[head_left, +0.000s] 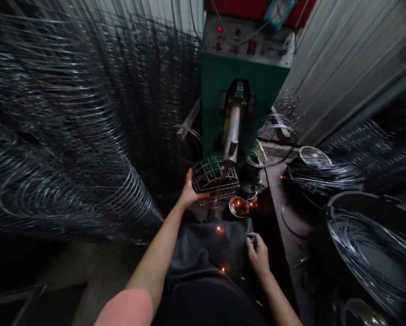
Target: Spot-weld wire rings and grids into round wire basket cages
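Gripping the wire basket point(215, 181) at centre frame with the left hand point(189, 194), thumb hooked over the near rim and fingers spread up its left side, so keeping the curved mesh steady and tilted up against the welding electrode arm point(230, 136). Pressing down into the basket's far wall from the green spot-welding machine point(239, 86) at upper centre, the arm's tip meeting a wire crossing there. Holding from the near, left side seemingly to keep skin away from the contact point, with sparks point(219, 229) scattering low across the dark apron point(206, 253) covering the lap.

Resting lower right of centre, the right hand point(257, 252), fingers curled and apparently pinching a fold of the apron's edge; impossible to tell whether anything small is inside the grip. Keeping clear of the electrode, by the look of it.

Sitting just right of the basket, a small shiny metal bowl point(239, 206), catching orange glow. Hanging in dense rows across the left half of the frame, wire hoops point(70, 136), within the left arm's reach. Lying coiled in a large dark tub point(328, 213) at lower right, more wire rings point(376, 253), stocked beside the seat.
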The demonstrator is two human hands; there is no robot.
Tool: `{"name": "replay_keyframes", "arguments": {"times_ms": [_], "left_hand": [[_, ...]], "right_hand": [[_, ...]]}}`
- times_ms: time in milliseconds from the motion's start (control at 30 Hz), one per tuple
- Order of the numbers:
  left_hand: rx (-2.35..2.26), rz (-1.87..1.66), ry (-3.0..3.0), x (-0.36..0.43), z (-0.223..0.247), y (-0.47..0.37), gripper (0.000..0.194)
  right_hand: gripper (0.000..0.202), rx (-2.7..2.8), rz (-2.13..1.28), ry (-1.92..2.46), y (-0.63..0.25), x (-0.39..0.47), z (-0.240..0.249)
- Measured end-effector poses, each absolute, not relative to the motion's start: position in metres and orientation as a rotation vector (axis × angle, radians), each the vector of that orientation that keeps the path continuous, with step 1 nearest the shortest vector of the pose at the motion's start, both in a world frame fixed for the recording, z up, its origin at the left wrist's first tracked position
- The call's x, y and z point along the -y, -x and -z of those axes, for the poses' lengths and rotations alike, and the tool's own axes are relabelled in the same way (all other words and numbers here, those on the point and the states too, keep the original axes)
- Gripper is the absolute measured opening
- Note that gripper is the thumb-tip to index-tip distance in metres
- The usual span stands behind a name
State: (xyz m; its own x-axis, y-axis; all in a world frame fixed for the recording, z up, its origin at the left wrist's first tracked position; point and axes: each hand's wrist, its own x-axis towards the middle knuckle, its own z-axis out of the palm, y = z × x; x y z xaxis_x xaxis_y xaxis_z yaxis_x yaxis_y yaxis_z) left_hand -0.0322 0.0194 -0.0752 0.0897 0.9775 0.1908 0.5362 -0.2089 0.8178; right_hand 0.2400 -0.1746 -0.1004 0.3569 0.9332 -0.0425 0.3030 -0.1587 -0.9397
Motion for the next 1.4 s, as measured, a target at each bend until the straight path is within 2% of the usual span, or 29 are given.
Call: {"name": "replay_keyframes", "arguments": {"times_ms": [167, 333, 467, 567, 667, 833, 1000, 1133, 1267, 1400], "left_hand": [[-1.526, -1.159, -1.668, -0.019, 0.081, 0.025, 0.116], [-1.4, -1.206, -1.815, 0.002, 0.063, 0.043, 0.105], [-1.383, -0.99, -2.12, 0.026, 0.033, 0.05, 0.099], [-1.434, -0.809, -2.284, 0.037, 0.013, 0.04, 0.096], [-1.407, -0.654, -2.411, 0.043, -0.001, 0.025, 0.094], [-1.358, -0.549, -2.483, 0.048, -0.012, 0.007, 0.093], [-1.357, -0.556, -2.45, 0.044, -0.011, 0.006, 0.093], [-1.372, -0.564, -2.432, 0.038, -0.009, 0.006, 0.092], [-1.361, -0.532, -2.413, 0.031, -0.008, 0.004, 0.092], [-1.355, -0.521, -2.404, 0.025, -0.009, 0.005, 0.093]], "right_hand": [[0.012, 1.279, -0.883, 1.716, -0.24, 0.18, 0.105], [0.023, 1.435, -1.11, 1.621, -0.234, 0.159, 0.029], [0.021, 1.659, -1.493, 1.366, -0.213, 0.133, -0.032], [0.024, 1.679, -1.592, 1.256, -0.196, 0.11, -0.046], [0.021, 1.802, -1.361, 1.358, -0.18, 0.091, -0.036], [0.01, 2.033, -0.575, 1.614, -0.169, 0.081, -0.008], [0.015, 2.158, -0.626, 1.332, -0.181, 0.089, 0.0], [0.032, 2.229, -0.616, 1.274, -0.189, 0.088, -0.001], [0.021, 2.257, -0.558, 1.266, -0.188, 0.08, 0.005], [0.02, 2.294, -0.475, 1.258, -0.186, 0.074, 0.01]]}}
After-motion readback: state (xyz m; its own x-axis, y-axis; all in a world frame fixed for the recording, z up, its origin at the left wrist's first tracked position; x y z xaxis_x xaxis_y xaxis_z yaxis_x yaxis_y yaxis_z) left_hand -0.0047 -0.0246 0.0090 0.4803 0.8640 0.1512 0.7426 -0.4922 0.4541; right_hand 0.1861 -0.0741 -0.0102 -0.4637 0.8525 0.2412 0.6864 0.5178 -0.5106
